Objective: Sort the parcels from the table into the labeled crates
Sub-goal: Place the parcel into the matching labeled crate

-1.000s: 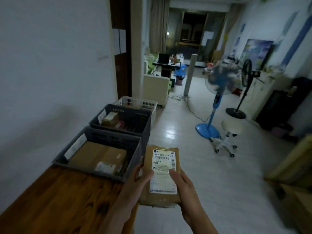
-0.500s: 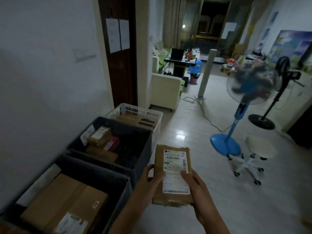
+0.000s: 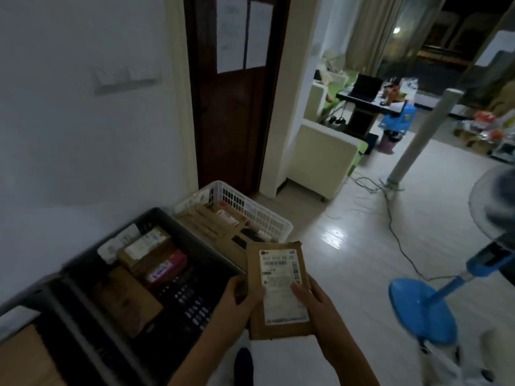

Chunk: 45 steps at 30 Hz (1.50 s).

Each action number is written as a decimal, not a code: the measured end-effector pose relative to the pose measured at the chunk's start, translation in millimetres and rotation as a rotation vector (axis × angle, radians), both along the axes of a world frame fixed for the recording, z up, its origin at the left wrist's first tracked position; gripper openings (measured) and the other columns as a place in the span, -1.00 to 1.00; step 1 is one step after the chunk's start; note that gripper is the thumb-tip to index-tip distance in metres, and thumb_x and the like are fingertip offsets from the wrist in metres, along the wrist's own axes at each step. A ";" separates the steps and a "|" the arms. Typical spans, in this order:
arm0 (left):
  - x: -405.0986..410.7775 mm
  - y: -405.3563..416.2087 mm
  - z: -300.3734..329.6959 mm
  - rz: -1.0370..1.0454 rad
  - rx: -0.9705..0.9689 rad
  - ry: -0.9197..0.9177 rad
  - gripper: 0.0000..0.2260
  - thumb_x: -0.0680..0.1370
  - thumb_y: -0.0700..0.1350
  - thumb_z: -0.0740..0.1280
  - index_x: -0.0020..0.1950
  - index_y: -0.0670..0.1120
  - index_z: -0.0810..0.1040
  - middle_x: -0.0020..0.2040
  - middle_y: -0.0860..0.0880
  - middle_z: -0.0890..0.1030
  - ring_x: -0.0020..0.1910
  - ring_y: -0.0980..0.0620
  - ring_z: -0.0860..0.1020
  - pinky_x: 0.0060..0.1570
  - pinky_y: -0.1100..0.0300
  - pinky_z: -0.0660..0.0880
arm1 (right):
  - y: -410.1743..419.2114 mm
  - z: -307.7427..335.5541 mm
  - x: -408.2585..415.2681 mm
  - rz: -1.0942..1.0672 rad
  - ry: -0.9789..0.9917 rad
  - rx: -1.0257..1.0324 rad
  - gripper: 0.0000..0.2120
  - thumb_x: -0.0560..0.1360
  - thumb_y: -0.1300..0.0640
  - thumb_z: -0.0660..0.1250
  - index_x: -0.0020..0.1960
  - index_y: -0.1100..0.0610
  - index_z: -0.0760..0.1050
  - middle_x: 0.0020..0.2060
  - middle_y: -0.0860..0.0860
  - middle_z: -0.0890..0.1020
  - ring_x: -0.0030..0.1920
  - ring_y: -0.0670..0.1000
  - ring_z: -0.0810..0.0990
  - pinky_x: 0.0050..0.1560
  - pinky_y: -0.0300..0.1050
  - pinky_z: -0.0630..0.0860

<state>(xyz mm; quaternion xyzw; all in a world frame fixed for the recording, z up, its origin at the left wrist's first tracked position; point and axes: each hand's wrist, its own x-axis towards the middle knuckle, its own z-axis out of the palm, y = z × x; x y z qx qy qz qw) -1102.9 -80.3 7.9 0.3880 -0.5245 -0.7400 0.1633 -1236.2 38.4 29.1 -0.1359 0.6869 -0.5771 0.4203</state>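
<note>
Parcel sits pinched between my left hand and right hand, long axis pointing away from me. It hangs over the floor, just right of the dark crate, with the white crate ahead and leftward, nearer my left hand.

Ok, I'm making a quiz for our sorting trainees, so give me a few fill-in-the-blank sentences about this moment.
1. The brown parcel with the white shipping label is held by ____ hands.
2. The crate farthest from the camera, the one by the door, is ____ in colour.
3. The dark crate next to it holds a small box whose colour is ____.
4. The fan at the right stands on a round ____ base.

Missing words: both; white; pink; blue
</note>
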 end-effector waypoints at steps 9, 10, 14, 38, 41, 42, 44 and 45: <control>-163.9 -145.6 -45.4 0.085 0.062 0.028 -0.67 0.48 0.08 0.44 0.20 0.21 0.46 0.11 0.14 0.66 -0.04 0.18 0.68 -0.05 0.15 0.64 | -173.8 -35.8 -196.3 0.253 -0.008 0.098 -0.65 0.61 0.02 0.30 0.39 -0.08 0.45 0.08 0.00 0.73 0.06 0.11 0.73 0.04 0.12 0.67; -179.8 -160.8 -46.2 0.098 0.072 0.018 -0.67 0.52 0.02 0.42 0.25 0.16 0.46 0.11 0.12 0.67 -0.06 0.21 0.68 -0.12 0.24 0.62 | -193.3 -37.5 -216.6 0.280 -0.020 0.118 -0.65 0.61 0.02 0.30 0.39 -0.09 0.44 0.08 0.00 0.73 0.06 0.11 0.73 0.03 0.11 0.68; -222.9 -210.2 -57.8 0.144 0.086 -0.039 -0.50 0.43 0.05 0.48 0.34 0.08 0.44 0.22 -0.03 0.65 -0.01 0.21 0.67 -0.12 0.30 0.59 | -254.5 -46.9 -269.5 0.394 -0.054 0.157 -0.61 0.61 0.01 0.30 0.42 -0.08 0.42 0.14 0.01 0.71 0.11 0.12 0.71 0.13 0.18 0.64; -335.3 -407.2 -179.8 0.680 0.058 -0.629 -0.75 0.67 0.07 0.22 0.34 0.09 0.41 0.26 0.05 0.60 0.04 0.19 0.59 0.09 0.19 0.59 | -547.6 -229.9 -335.8 0.946 0.471 0.240 -0.62 0.73 -0.01 0.05 0.51 0.06 0.25 0.23 0.02 0.58 -0.07 -0.09 0.58 -0.44 -0.47 0.45; -334.3 -420.6 -196.8 0.583 -0.087 -0.680 -0.49 0.63 -0.05 0.33 0.54 0.12 0.22 0.43 0.07 0.44 0.35 0.09 0.46 0.27 0.22 0.36 | -562.3 -253.4 -328.1 0.949 0.544 0.277 -0.66 0.72 0.02 0.07 0.46 0.06 0.28 0.19 0.00 0.58 -0.04 -0.08 0.57 -0.39 -0.41 0.44; -334.1 -421.2 -204.1 0.519 -0.129 -0.715 -0.40 0.60 -0.03 0.37 0.57 0.12 0.16 0.47 0.10 0.37 0.43 0.09 0.37 0.31 0.19 0.30 | -566.2 -262.8 -325.2 0.944 0.549 0.294 -0.66 0.72 0.01 0.07 0.46 0.06 0.28 0.20 0.01 0.58 0.00 -0.06 0.59 -0.31 -0.38 0.48; -333.3 -419.4 -220.3 0.365 -0.183 -0.809 -0.27 0.56 0.16 0.38 0.60 0.12 0.04 0.55 0.13 0.17 0.52 0.07 0.19 0.42 0.06 0.23 | -573.3 -278.6 -322.5 0.942 0.563 0.319 -0.65 0.72 0.00 0.07 0.48 0.05 0.26 0.22 0.02 0.58 0.06 -0.02 0.63 -0.14 -0.19 0.64; -330.7 -417.5 -230.0 0.255 -0.229 -0.896 -0.22 0.54 0.25 0.35 0.60 0.10 -0.01 0.59 0.05 0.11 0.55 -0.01 0.15 0.47 -0.02 0.21 | -575.7 -286.8 -320.9 0.947 0.576 0.334 -0.65 0.72 0.00 0.06 0.47 0.05 0.26 0.21 0.03 0.59 0.06 0.00 0.65 -0.08 -0.08 0.68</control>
